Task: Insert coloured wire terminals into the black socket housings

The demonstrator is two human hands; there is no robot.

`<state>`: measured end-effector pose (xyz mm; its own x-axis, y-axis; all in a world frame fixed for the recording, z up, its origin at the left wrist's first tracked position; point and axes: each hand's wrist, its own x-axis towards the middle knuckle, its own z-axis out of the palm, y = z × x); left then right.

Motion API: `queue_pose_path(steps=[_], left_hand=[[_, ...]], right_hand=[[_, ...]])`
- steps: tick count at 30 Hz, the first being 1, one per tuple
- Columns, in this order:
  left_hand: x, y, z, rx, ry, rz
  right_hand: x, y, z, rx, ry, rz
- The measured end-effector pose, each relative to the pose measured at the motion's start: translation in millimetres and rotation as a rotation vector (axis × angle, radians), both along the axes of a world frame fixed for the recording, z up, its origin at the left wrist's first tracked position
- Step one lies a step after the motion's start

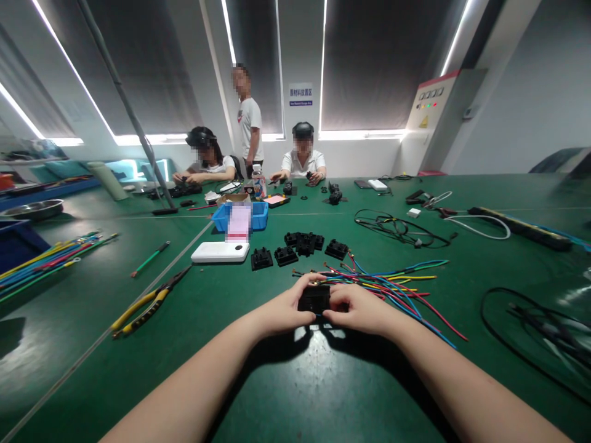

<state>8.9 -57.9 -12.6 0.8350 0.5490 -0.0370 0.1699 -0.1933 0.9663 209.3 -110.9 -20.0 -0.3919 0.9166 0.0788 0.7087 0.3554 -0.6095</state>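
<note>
The left hand point(295, 306) and right hand point(355, 309) come together over the near tabletop point(295, 394), both closed on a black block point(314, 300), fingers and thumbs at its two sides. Work on this block looks to be under way, as it is held rather than set down; how complete it is inside cannot be told, since fingers cover much of it. To the left lie pliers point(148, 304), unheld. Just beyond the right hand, loose wires point(397, 284) spread out, their tips near the block; most look unused.

Farther on sit a white case point(220, 252) and a cluster of blocks point(305, 243), out of the hands. No wires visibly run from them, but whether they are finished or waiting is unclear. Behind the case stands a blue bin point(259, 218). At the far side, two seated co-workers point(305, 162) handle small dark parts, while another person point(252, 123) stands.
</note>
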Motion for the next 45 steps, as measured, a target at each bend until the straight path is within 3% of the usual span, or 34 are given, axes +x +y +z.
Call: queue_pose_path(steps=[6, 11, 20, 26, 30, 45], left_hand=[[-1, 12, -12.9, -0.207, -0.195, -0.037], [0, 11, -11.7, -0.262, -0.265, -0.038], [1, 11, -12.1, -0.241, -0.275, -0.081], [2, 9, -8.9, -0.14, -0.136, 0.01], [1, 12, -11.2, -0.129, -0.131, -0.006], [0, 14, -13.8, -0.093, -0.148, -0.041]], right_hand=[[1, 2, -1.0, -0.058, 0.029, -0.074], [1, 4, -6.0, -0.081, 0.06, -0.109], [2, 3, -3.6, -0.101, 0.096, -0.078], [4, 4, -6.1, -0.107, 0.091, -0.072], [4, 4, -5.5, -0.098, 0.052, -0.071], [4, 1, 4.4, 0.063, -0.101, 0.025]])
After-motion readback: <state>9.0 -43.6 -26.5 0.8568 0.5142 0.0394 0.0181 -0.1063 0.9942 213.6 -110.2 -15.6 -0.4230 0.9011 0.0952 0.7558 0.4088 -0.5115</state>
